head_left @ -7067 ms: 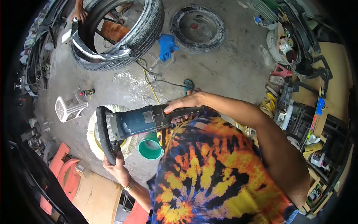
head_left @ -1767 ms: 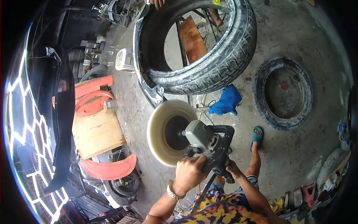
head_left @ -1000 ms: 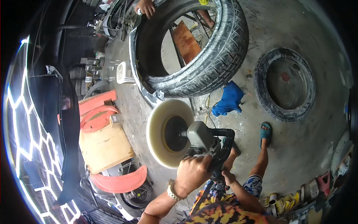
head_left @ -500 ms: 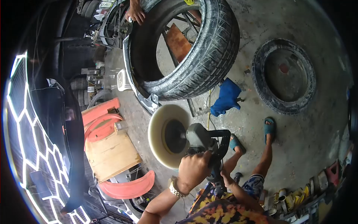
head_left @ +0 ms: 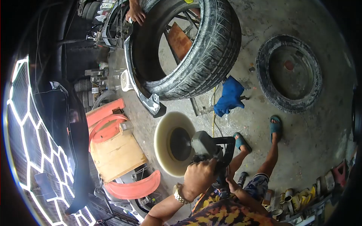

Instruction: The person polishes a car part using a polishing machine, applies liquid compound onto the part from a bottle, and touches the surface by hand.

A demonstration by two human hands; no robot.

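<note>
My left hand [head_left: 200,177], with a gold watch at the wrist, is wrapped round the body of a polisher [head_left: 205,145] beside its black loop handle. My right hand [head_left: 234,185] is closed round the rear part of the polisher, partly hidden by the tool and my patterned shirt. A wide whitish pad [head_left: 162,145] on the front of the polisher faces left. Above it is the lower end of a dark, glossy curved panel [head_left: 151,103], apart from the pad. That panel stands against a big upright tyre [head_left: 217,56].
Another person's hand [head_left: 136,14] rests at the panel's top end. A blue cloth [head_left: 230,96] hangs below the tyre. A second tyre [head_left: 264,83] lies on the floor at right. Pink panels [head_left: 135,187] and a wooden board [head_left: 118,156] are at left; cans [head_left: 288,194] stand lower right.
The polisher and both my hands have shifted slightly right and down in view, and the gap between pad and panel has widened a little. My grip is unchanged.
</note>
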